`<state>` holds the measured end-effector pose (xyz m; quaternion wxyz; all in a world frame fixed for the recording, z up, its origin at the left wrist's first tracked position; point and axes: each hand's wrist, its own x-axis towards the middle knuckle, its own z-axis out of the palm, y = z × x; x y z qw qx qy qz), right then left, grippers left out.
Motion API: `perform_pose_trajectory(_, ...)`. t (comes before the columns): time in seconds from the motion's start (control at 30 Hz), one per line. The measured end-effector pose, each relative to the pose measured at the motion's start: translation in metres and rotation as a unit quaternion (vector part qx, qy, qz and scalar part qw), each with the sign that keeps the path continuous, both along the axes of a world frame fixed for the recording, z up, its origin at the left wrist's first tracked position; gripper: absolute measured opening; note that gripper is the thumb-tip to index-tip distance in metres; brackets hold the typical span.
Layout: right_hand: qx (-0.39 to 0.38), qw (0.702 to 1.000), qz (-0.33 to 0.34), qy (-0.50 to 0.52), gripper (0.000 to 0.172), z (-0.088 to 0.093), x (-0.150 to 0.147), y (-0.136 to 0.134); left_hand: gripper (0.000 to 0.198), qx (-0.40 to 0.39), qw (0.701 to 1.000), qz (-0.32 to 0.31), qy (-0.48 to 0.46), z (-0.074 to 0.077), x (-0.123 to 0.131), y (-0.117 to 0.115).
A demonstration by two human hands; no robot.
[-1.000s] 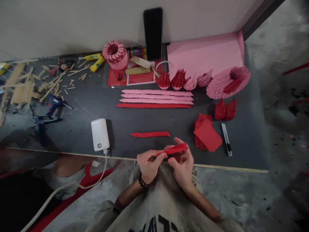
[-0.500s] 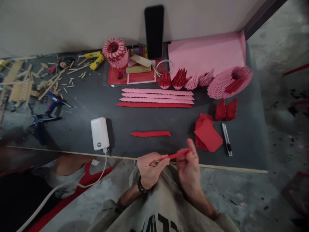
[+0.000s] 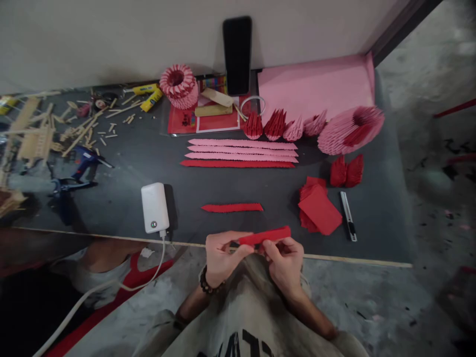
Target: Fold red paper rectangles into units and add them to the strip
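Both my hands hold a folded red paper strip [image 3: 266, 236] level over the near edge of the dark table [image 3: 122, 198]. My left hand [image 3: 222, 257] pinches its left end, and my right hand [image 3: 284, 260] pinches it near the middle from below. Just beyond lies a short red folded strip [image 3: 232, 208]. To the right sits a stack of red paper sheets [image 3: 319, 209] beside a utility knife [image 3: 348, 215].
Long pink and red strips [image 3: 241, 152], folded paper units [image 3: 275, 124], a pink origami form [image 3: 349, 130], pink sheets [image 3: 316, 87], a phone [image 3: 237, 54] against the wall. A white power bank [image 3: 154, 207] with cable sits left. Wood sticks and glue guns [image 3: 80, 163] lie far left.
The red strip turned from tilted to level. My right hand slid back left from the strip's right end to under its middle, fingers now curled in.
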<state>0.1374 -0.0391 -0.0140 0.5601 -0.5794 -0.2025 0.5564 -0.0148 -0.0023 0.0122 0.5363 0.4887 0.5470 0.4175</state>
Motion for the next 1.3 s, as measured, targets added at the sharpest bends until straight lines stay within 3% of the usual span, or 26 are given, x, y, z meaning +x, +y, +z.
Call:
perform_pose_trajectory(0.1,-0.025,0.999,-0.010,0.047,0.030,0.006,0.007,0.006,0.084,0.052,0.992,-0.112,0.014,-0.011,-0.017,0.013)
perform_pose_trajectory(0.13,-0.030,0.997,-0.010,0.063,0.031,0.007,0.008,0.007,0.083,0.070,0.985,-0.154,0.027,-0.015,-0.022,0.017)
perform_pose_trajectory(0.27,-0.041,0.996,0.004,0.079,0.032,0.008,0.003,0.006,0.031,0.207,0.958,-0.197,0.039,-0.025,-0.029,0.030)
perform_pose_trajectory(0.43,-0.038,0.998,0.035,0.045,0.032,0.002,-0.004,0.000,0.012,0.248,0.945,-0.212,-0.012,-0.015,-0.022,0.037)
perform_pose_trajectory(0.57,-0.028,0.999,0.041,0.001,0.028,-0.002,-0.003,-0.004,0.013,0.192,0.962,-0.191,0.023,-0.011,-0.015,0.034)
perform_pose_trajectory(0.67,-0.014,0.998,0.044,-0.029,0.025,-0.004,-0.002,-0.006,0.018,0.138,0.981,-0.137,0.027,-0.009,-0.008,0.029)
perform_pose_trajectory(0.8,0.003,0.997,0.047,-0.056,0.022,-0.004,0.000,-0.004,0.025,0.015,0.999,-0.045,0.000,-0.008,0.004,0.019)
perform_pose_trajectory(0.93,0.016,0.995,0.061,-0.076,0.019,-0.003,0.004,-0.001,0.027,-0.081,0.994,0.022,-0.071,-0.010,0.013,0.009)
perform_pose_trajectory(1.13,0.044,0.987,0.069,-0.141,0.019,0.000,0.007,0.002,0.032,-0.108,0.984,0.090,-0.106,-0.009,0.024,-0.001)
perform_pose_trajectory(1.3,0.056,0.981,0.067,-0.173,0.020,0.003,0.006,0.005,0.035,-0.114,0.983,0.106,-0.099,-0.009,0.031,-0.005)
